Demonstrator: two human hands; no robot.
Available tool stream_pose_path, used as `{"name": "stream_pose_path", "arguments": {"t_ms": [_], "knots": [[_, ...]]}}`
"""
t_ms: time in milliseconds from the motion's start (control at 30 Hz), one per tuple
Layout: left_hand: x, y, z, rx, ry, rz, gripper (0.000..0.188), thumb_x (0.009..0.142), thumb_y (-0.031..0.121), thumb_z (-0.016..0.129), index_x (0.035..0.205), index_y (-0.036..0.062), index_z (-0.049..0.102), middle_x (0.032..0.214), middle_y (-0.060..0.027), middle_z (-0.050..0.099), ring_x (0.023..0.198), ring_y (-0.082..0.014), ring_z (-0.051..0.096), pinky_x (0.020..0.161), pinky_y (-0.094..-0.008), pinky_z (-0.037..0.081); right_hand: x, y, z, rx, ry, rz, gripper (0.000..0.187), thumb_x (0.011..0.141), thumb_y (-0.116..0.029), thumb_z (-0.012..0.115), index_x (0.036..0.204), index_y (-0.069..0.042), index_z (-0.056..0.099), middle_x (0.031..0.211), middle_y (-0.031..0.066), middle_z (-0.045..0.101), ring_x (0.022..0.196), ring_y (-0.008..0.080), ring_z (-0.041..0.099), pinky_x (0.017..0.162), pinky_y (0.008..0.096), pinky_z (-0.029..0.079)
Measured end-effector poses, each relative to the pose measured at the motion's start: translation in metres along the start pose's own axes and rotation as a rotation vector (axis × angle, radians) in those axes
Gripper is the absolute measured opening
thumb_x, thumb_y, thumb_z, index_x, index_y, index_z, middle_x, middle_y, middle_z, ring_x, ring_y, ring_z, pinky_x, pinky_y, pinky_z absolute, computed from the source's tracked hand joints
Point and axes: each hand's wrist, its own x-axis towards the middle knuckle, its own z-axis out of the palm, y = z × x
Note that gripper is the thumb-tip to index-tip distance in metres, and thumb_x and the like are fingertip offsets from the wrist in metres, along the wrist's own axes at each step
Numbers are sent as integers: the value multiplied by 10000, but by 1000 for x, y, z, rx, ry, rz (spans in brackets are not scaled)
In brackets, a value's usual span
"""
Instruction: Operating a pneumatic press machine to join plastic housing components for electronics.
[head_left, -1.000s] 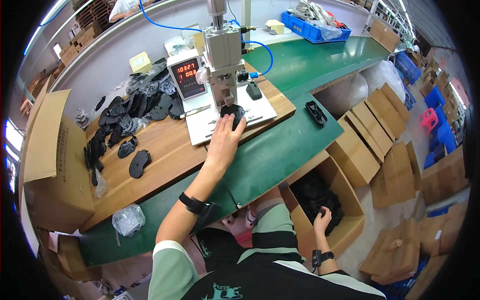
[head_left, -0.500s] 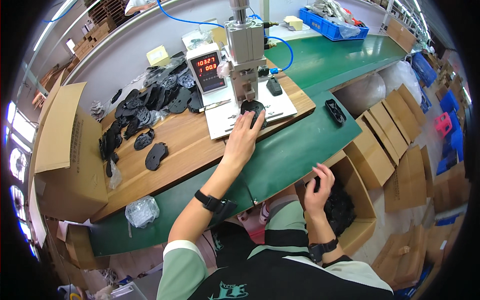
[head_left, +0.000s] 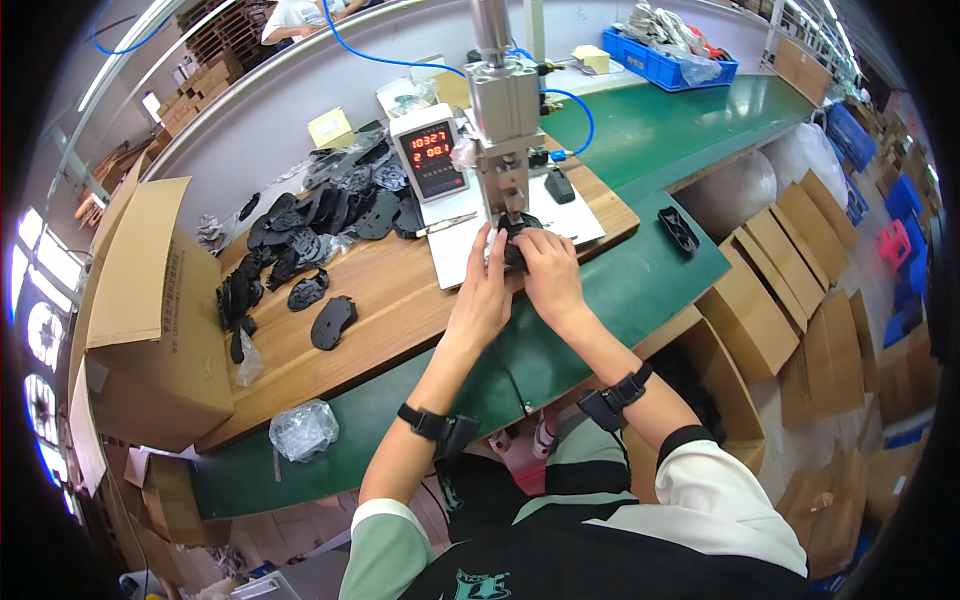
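Observation:
A rounded black plastic part [head_left: 514,258] sits on the white base plate [head_left: 455,262] of a bench press, directly beneath the press head [head_left: 508,190]. My left hand [head_left: 482,295] grips its left side, fingers pointing up toward the press. On the other side my right hand [head_left: 552,272] has its fingers bent over the part's right edge. Both hands hide much of the part's outline. Left of the press column stands a white box with a lit red display [head_left: 432,150]. A tweezer-like tool [head_left: 447,223] lies on the plate near it.
Black plastic pieces [head_left: 300,225] are heaped on the wooden board [head_left: 385,290], left of the press. A black shell [head_left: 678,230] lies on the green table [head_left: 640,275] at right. Open cardboard boxes [head_left: 150,340] flank me. Crumpled clear plastic [head_left: 303,430] rests at the front left.
My right hand has come up from beside the open box at lower right to the black part under the press. My left hand has stayed at the part, shifting to its left side.

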Motion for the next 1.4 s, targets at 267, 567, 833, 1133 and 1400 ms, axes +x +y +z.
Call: {"name": "stream_pose_path", "arguments": {"t_ms": [267, 567, 833, 1133, 1400], "knots": [[-83, -127, -90, 854, 134, -420, 634, 910, 239, 688, 1473, 3, 517, 1589, -254, 427, 1530, -431, 327, 1254, -609, 234, 3, 6, -18, 14, 42, -54, 271, 880, -18, 589, 1132, -42, 687, 1194, 98, 702, 1169, 288, 661, 997, 445, 488], [-98, -130, -103, 679, 310, -335, 386, 890, 126, 685, 1272, 72, 687, 1220, -167, 562, 1174, -365, 550, 1058, -518, 412, 1, 0, -2, -19, 82, 30, 278, 872, 0, 593, 1133, -42, 681, 1195, 96, 695, 1175, 292, 646, 1002, 449, 480], [-98, -108, -113, 251, 367, -414, 215, 967, 180, 728, 1130, 50, 677, 1099, -167, 520, 978, -365, 598, 837, -444, 511, 9, -8, -1, 5, 39, 42, 372, 785, 77, 649, 1132, -59, 659, 1215, 115, 691, 1161, 341, 637, 991, 464, 478], [-104, -110, -100, 226, 119, -283, 204, 916, 94, 715, 1106, 21, 701, 1229, -179, 644, 1198, -402, 584, 1064, -491, 482, -1, -8, -5, 45, 43, 73, 381, 759, 76, 657, 1115, -59, 673, 1200, 104, 694, 1157, 337, 645, 976, 472, 484], [-101, -104, -102, 174, 60, -307, 312, 882, 82, 729, 1186, 11, 708, 1398, -196, 605, 1357, -425, 508, 1142, -499, 439, 3, -7, -7, 95, 48, 95, 338, 799, 57, 597, 1111, -37, 687, 1192, 112, 705, 1188, 313, 649, 977, 456, 475]]}}
